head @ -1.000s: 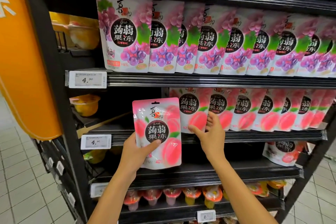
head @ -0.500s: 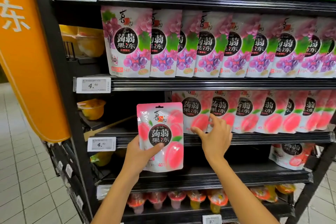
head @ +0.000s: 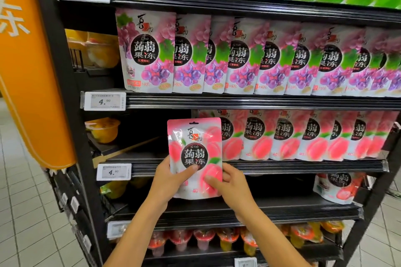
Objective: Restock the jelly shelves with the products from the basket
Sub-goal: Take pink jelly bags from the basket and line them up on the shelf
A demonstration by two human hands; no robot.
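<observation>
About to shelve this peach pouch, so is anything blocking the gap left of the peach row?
Nothing visible does. The left hand and right hand hold the pouch before the shelf lip; the gap beside the row looks open.

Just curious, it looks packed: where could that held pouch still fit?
Bare room: left of the peach row, behind the peach pouch, up to the black upright; and the shelf below, left of the strawberry pouch. The grape row is packed.
</observation>
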